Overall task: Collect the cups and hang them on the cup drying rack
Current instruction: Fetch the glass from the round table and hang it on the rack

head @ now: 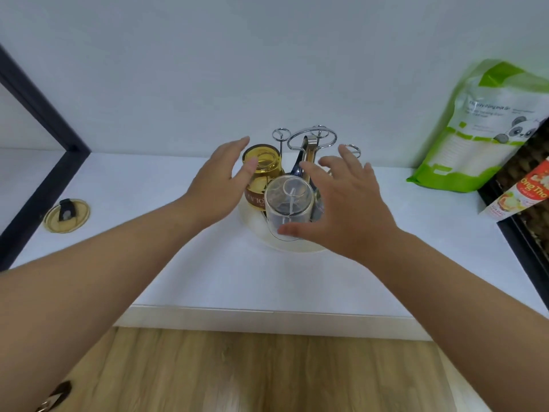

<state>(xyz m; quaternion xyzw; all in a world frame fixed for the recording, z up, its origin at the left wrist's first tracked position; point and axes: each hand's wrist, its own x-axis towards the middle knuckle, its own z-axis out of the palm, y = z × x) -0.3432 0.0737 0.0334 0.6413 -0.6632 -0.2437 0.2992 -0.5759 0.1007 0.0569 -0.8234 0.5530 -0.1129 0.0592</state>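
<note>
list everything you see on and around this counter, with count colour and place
amber cup: 1, yellow-amber, upside down on rack, left
clear cup: 1, clear, upside down on rack, front
drying rack: 1, chrome pegs on a cream base, counter centre
lid: 1, amber with dark tab, counter left
green bag: 1, green and white, against the wall at right
red packet: 1, red-orange, far right
counter: 1, white
floor: wood, below
left hand: open, beside amber cup
right hand: open, around clear cup
</note>
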